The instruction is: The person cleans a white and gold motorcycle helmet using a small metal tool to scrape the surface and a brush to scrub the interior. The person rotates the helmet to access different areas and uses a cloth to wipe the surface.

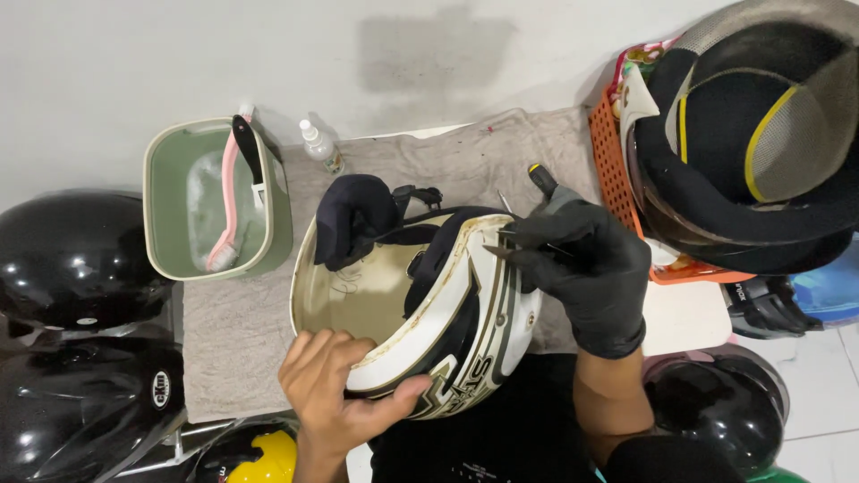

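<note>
Bare left hand (344,394) grips the white, gold-striped helmet (465,313); black-gloved right hand (586,268) pinches what seems a thin tool (506,234).

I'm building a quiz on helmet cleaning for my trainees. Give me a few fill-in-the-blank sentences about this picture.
1. The right hand wears a ____ glove.
2. The bare left hand grips the rim of the white ____.
3. A pink brush lies in the ____ tub.
4. The orange basket at right holds a black ____.

Missing words: black; helmet; green; helmet
</note>
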